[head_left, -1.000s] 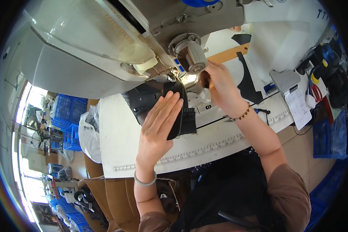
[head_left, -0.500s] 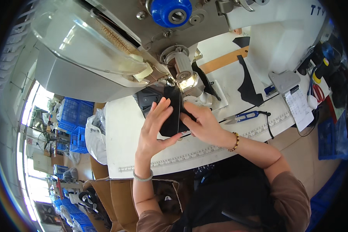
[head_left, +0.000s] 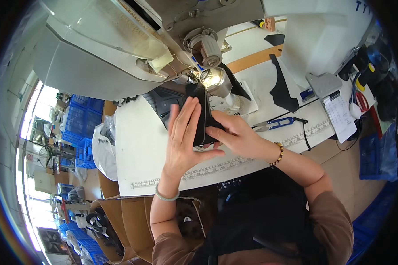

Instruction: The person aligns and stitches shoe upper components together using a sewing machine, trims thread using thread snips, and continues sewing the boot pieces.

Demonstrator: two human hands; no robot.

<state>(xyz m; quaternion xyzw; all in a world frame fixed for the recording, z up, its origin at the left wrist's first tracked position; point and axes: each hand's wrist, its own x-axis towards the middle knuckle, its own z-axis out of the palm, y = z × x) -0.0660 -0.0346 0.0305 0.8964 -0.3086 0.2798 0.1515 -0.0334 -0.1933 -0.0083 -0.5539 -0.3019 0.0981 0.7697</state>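
Observation:
A black shoe-upper piece [head_left: 202, 115] lies under the head of a big white sewing machine [head_left: 119, 48], near its metal post [head_left: 216, 84]. My left hand [head_left: 183, 139] lies flat against the piece's left side with the fingers stretched up. My right hand [head_left: 236, 134] pinches the piece's lower right edge between thumb and fingers. Both hands hold the piece on the white table [head_left: 141, 150].
Blue-handled thread snips [head_left: 278, 123] lie right of my right hand. Black cut pieces [head_left: 282, 90] and a paper slip [head_left: 340, 115] sit further right, with tools [head_left: 362, 88] at the table's end. A white bag [head_left: 104, 148] and blue crates [head_left: 77, 126] stand left; cardboard boxes [head_left: 128, 216] below.
My right hand has come down from the machine's wheel area to the black piece and grips its edge. The left hand stays pressed on the piece, which now stands more upright.

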